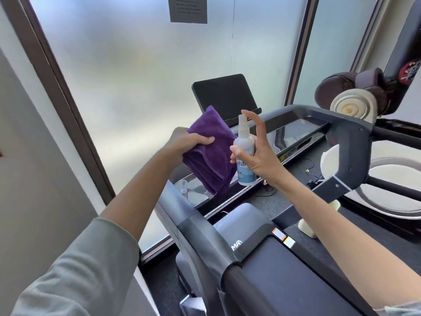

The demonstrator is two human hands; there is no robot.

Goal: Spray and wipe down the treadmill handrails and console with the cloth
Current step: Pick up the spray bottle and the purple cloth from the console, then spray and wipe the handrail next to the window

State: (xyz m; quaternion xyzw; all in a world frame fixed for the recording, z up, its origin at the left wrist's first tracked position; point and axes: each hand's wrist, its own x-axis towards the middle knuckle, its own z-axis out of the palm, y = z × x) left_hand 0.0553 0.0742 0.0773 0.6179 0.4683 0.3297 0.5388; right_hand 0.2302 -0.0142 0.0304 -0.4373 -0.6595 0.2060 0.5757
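the right hand point(255, 160) wraps thumb and lower fingers round a small white spray bottle point(246, 153), its forefinger arched up onto the nozzle top. the palm hides the right side of the bottle's label, so only part of some blue printed characters shows, too cut off to read. the left hand point(186, 140) grips a folded purple cloth point(209, 151), thumb pressed across its front face; the other fingers are tucked behind the fabric and cannot be seen. the cloth hangs just beside the bottle, held in the air above the treadmill console point(293, 133), touching neither the console nor the rails.

the console's glossy panel is partly hidden behind both hands. the dark screen point(224, 96) stands upright behind them. the left handrail point(205, 242) runs down to the bottom edge and is cut off there; the right handrail point(350, 151) bends down past the right forearm. on the motor cover point(250, 226) the letters "ma" can be read, the rest covered by the rail. a small clear cup point(183, 187) sits in the console's left tray, half hidden by the cloth.

a paper notice point(188, 9) on the frosted window point(136, 65) is cut off at the top, its print too small to read.
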